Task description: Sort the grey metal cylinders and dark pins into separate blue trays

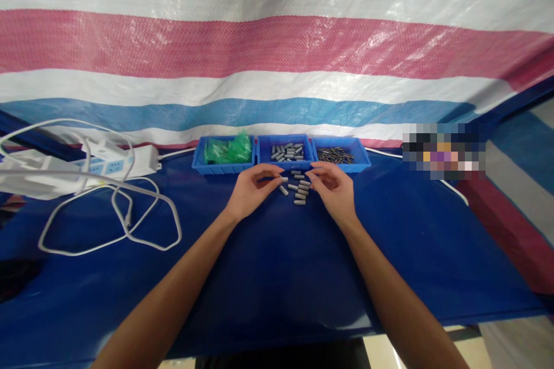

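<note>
My left hand (255,191) is closed in a pinch, with a small grey metal cylinder (284,179) at its fingertips. Across from it, my right hand (335,191) also pinches, thumb and fingers together; what it holds, if anything, is too small to make out. Between the hands several loose metal cylinders (300,196) lie on the blue tabletop, some lined up in a short column beside my right fingertips. One cylinder (283,190) lies tilted just below my left fingertips. Behind the hands, a blue bin (285,165) contains more of these cylinders.
The left blue bin (223,169) holds green plastic bags (229,150). Thin brownish metal pieces, like screws (335,155), fill the right bin (361,166). A white power strip (147,159) and looped white cable (175,225) occupy the left. A striped sheet (277,46) hangs behind.
</note>
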Available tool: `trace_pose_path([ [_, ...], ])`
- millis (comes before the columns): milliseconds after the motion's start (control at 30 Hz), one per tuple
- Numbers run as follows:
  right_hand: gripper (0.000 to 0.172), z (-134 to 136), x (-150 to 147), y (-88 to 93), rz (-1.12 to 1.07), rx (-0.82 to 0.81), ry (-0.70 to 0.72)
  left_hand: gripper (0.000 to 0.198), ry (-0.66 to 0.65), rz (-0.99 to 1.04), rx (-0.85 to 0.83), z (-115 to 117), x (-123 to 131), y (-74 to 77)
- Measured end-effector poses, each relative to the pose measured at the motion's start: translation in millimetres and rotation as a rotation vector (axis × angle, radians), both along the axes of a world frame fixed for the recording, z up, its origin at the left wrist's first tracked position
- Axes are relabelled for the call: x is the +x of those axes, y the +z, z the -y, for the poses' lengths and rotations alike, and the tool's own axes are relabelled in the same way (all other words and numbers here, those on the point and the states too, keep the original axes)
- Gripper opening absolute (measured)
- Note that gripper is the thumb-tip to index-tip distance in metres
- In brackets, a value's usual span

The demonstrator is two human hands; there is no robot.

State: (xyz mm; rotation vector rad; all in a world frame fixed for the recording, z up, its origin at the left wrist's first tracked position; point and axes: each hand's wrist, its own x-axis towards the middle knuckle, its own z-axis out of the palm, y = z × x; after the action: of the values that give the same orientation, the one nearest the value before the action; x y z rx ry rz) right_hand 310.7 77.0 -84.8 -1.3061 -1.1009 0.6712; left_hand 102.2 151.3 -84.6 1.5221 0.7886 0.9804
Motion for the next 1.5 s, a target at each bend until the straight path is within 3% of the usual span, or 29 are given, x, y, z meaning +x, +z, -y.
trace_pose_path([
  [167,0.024,5,-8,4.3,0.202,-0.009,0.142,0.037,0.030,0.123,-0.194,1,2,8.2],
  [400,0.028,6,-8,6.0,0.266,-0.019,0.178,0.039,0.046,0.126,-0.297,1,3,10.3],
  [767,0.029,6,-8,4.9,0.270,-0.027,0.170,0.035,0.027,0.178,-0.262,-1,2,3.2],
  [1067,0.035,7,-8,1.8,0.235,-0.027,0.284,0.033,-0.033,0.179,-0.289,3,3,6.4],
  [1333,0.016,8,-11,3.7,0.247,-0.027,0.276,0.031,-0.090,0.126,-0.379,7,6,10.4],
  [1500,0.020,9,-12,3.0,0.221,-0.018,0.301,0.032,-0.081,0.097,-0.365,7,7,12.4],
])
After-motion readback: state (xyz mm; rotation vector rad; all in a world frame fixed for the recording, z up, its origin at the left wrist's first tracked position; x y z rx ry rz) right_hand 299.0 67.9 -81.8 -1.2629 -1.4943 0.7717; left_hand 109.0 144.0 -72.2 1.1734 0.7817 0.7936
